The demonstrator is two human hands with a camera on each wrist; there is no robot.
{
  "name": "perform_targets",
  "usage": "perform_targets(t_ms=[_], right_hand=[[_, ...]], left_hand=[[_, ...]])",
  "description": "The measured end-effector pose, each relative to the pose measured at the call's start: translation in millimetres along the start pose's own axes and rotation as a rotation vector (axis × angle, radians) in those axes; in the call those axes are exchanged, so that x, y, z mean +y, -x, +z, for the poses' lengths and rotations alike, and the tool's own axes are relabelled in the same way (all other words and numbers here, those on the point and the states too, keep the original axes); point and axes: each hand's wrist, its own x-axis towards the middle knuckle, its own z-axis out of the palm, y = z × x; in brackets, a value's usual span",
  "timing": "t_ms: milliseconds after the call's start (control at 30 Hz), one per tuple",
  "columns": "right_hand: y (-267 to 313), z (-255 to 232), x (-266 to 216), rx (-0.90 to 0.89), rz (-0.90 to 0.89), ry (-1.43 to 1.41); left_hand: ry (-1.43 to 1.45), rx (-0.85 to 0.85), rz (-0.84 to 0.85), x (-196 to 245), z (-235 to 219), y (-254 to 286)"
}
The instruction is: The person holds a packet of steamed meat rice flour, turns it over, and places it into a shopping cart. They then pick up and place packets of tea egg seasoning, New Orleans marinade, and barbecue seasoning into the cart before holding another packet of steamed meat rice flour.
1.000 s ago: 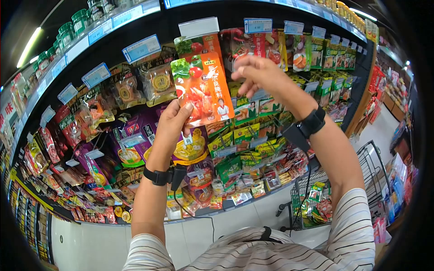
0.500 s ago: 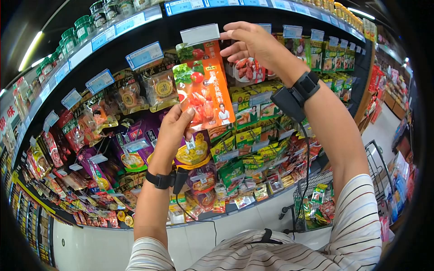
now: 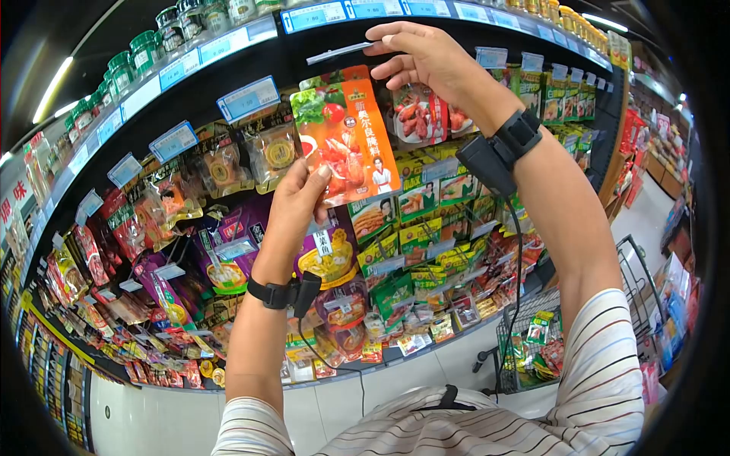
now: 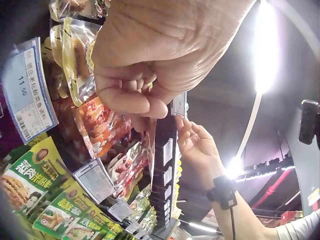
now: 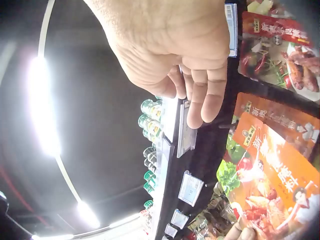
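Note:
My left hand (image 3: pixel 291 204) pinches the lower left edge of an orange marinade packet (image 3: pixel 351 140), printed with lettuce, tomato and chicken wings, held upright facing me. Another orange packet (image 5: pixel 280 120) hangs right behind it on the rack. Up at the shelf edge, my right hand (image 3: pixel 430 61) pinches the end of a clear price tag holder (image 3: pixel 334 53), which is tilted up and seen nearly edge-on in the head view. The right wrist view shows the fingers curled over that holder (image 5: pixel 187 140). In the left wrist view the curled left hand (image 4: pixel 155 65) mostly hides its packet.
Hanging seasoning packets (image 3: pixel 414 194) fill the rack, with purple fish-soup bags (image 3: pixel 327 251) below the left hand. Green-lidded jars (image 3: pixel 144 52) line the shelf above. A wire shopping cart (image 3: pixel 635 281) holding several packets stands at the right. Cables hang from both wrist cameras.
My right hand rose leftward from beside the packet to the price tag holder, which has tipped from facing me to nearly edge-on. The left hand keeps holding the packet.

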Motion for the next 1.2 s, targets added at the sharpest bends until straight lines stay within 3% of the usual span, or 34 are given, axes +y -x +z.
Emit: perform_targets(t_ms=[1033,1200], right_hand=[[6.1,10.8,2.0,0.002,0.016,-0.044],[10.2,12.0,0.1,-0.005,0.043,-0.036]], left_hand=[[0.204,-0.046,-0.007,6.2,8.7,-40.1],[0.349,-0.099,-0.037,11.1,10.9,-36.2]])
